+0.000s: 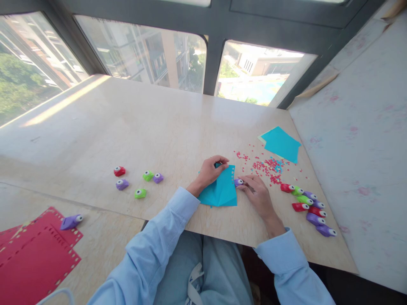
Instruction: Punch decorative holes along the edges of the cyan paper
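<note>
- Windowed room; marble tabletop [127,127], near edge.
- My left hand [211,169] pins the teal paper [222,190] flat.
- My right hand [259,195] is clamped on a purple punch [238,182] at the paper's edge.
- Punching step, I judge; next press needs steady paper.

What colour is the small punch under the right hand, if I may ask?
Purple punch, with a white eye; head view.

A folded sheet of teal paper [221,190] lies flat on the pale table near its near edge — creased into angled facets, with a row of small punched holes along its right edge. A small purple punch [238,182] with a white eye-like dot sits at that right edge — touching the paper, roughly midway along the holes.
</note>
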